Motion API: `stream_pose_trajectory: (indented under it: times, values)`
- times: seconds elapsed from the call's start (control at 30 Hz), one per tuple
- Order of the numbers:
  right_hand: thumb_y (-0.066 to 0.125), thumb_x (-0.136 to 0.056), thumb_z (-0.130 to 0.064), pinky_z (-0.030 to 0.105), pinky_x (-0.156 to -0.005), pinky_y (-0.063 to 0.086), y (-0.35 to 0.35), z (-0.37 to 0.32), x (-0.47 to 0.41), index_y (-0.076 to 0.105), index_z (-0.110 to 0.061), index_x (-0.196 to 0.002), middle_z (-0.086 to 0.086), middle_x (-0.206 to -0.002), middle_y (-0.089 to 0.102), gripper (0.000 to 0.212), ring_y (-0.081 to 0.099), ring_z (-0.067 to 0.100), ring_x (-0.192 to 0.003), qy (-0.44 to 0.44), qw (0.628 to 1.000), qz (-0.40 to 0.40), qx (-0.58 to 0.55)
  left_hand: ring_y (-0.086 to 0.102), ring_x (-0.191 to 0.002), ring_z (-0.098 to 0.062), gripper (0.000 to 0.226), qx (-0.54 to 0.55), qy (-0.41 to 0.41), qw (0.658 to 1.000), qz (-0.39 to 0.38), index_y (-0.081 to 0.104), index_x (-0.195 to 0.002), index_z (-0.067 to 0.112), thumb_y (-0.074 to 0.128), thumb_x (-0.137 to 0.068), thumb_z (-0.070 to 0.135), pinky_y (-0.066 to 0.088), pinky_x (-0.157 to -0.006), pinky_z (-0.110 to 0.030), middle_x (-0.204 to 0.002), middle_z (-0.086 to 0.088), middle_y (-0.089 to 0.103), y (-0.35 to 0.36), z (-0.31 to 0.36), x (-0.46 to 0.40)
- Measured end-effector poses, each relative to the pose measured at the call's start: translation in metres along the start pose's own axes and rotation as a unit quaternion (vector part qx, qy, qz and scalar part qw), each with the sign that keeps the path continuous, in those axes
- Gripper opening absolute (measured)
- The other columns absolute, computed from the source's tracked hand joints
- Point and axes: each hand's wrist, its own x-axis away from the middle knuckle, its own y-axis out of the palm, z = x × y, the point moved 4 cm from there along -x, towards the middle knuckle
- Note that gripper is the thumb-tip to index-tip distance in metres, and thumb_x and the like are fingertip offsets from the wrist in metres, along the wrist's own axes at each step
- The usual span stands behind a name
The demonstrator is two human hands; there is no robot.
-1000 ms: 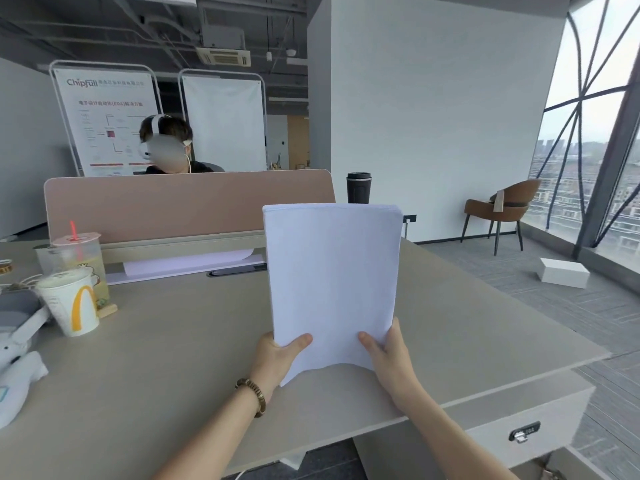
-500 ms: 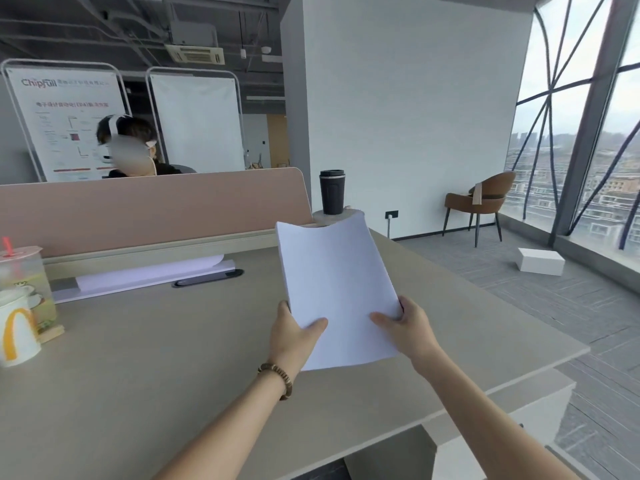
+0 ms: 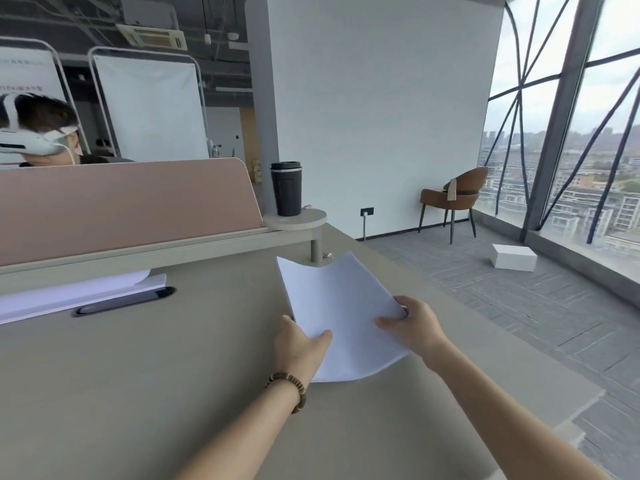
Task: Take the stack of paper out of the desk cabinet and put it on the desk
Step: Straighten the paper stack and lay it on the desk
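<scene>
A white stack of paper (image 3: 341,306) is held low over the beige desk (image 3: 145,368), bowed so that its middle sags and its side edges curl up. My left hand (image 3: 299,344), with a bead bracelet on the wrist, grips the stack's near left edge, thumb on top. My right hand (image 3: 410,322) grips its right edge. The near edge of the stack lies close to the desk top; whether it touches I cannot tell. The desk cabinet is out of view.
A pink divider panel (image 3: 121,202) runs along the desk's far side, with a person in a headset behind it. A black tumbler (image 3: 286,188) stands on a small round shelf. White sheets (image 3: 72,292) and a dark pen tray (image 3: 124,301) lie at left. The desk's right edge drops to grey floor.
The stack went from upright in front of me to nearly flat and low over the desk. Both hands moved forward and down with it, and my view turned to the right.
</scene>
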Motion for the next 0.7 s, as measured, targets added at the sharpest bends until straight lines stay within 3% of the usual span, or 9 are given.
stream_pose_trajectory:
  times: [0.13, 0.37, 0.43, 0.6, 0.63, 0.7]
  values:
    - [0.078, -0.072, -0.015, 0.028, -0.069, 0.048, -0.008, 0.013, -0.036, 0.07, -0.018, -0.112, 0.004, -0.1, 0.073, 0.041, 0.068, 0.023, -0.09, 0.014, 1.0, -0.015, 0.011, 0.052, -0.056, -0.016, 0.032, -0.029, -0.014, 0.999, -0.039, 0.047, -0.085, 0.003, 0.069, -0.064, 0.016, 0.036, -0.046, -0.022, -0.072, 0.001, 0.055, 0.027, 0.001, -0.028]
    - [0.077, -0.073, -0.016, 0.03, -0.075, 0.047, -0.016, 0.021, -0.077, 0.069, -0.02, -0.111, 0.005, -0.103, 0.071, 0.039, 0.065, 0.025, -0.095, 0.007, 0.997, -0.011, 0.071, 0.061, -0.079, -0.019, 0.033, -0.044, -0.014, 0.994, -0.094, 0.049, -0.102, 0.007, 0.069, -0.076, 0.013, 0.042, -0.051, -0.025, -0.095, -0.004, 0.062, 0.051, 0.005, -0.059]
    - [0.077, -0.074, -0.017, 0.03, -0.076, 0.046, -0.016, 0.023, -0.086, 0.068, -0.02, -0.113, 0.005, -0.105, 0.07, 0.041, 0.064, 0.025, -0.097, 0.012, 0.996, -0.011, 0.083, 0.062, -0.075, -0.019, 0.034, -0.058, -0.009, 0.993, -0.101, 0.051, -0.1, 0.007, 0.071, -0.074, 0.018, 0.043, -0.05, -0.024, -0.091, -0.002, 0.063, 0.055, 0.005, -0.066]
    - [0.077, -0.075, -0.018, 0.034, -0.081, 0.049, -0.016, 0.027, -0.102, 0.065, -0.02, -0.119, 0.007, -0.11, 0.068, 0.046, 0.062, 0.026, -0.1, 0.02, 0.993, -0.006, 0.112, 0.056, -0.061, -0.009, 0.03, -0.111, 0.015, 0.99, -0.086, 0.046, -0.097, 0.01, 0.068, -0.078, 0.019, 0.035, -0.031, -0.012, -0.084, 0.004, 0.057, 0.064, 0.011, -0.077]
    - [0.076, -0.075, -0.019, 0.033, -0.079, 0.047, -0.016, 0.027, -0.105, 0.064, -0.019, -0.12, 0.006, -0.111, 0.067, 0.046, 0.062, 0.025, -0.1, 0.021, 0.993, -0.008, 0.117, 0.058, -0.064, -0.012, 0.031, -0.123, 0.019, 0.989, -0.074, 0.046, -0.097, 0.01, 0.067, -0.077, 0.022, 0.041, -0.036, -0.013, -0.086, 0.002, 0.058, 0.065, 0.012, -0.078]
    - [0.075, -0.077, -0.02, 0.031, -0.076, 0.044, -0.015, 0.027, -0.11, 0.061, -0.019, -0.121, 0.006, -0.111, 0.065, 0.046, 0.061, 0.025, -0.099, 0.03, 0.992, -0.014, 0.125, 0.063, -0.084, -0.022, 0.037, -0.179, 0.038, 0.982, -0.044, 0.047, -0.097, 0.011, 0.065, -0.072, 0.032, 0.055, -0.069, -0.03, -0.098, -0.001, 0.061, 0.07, 0.012, -0.083]
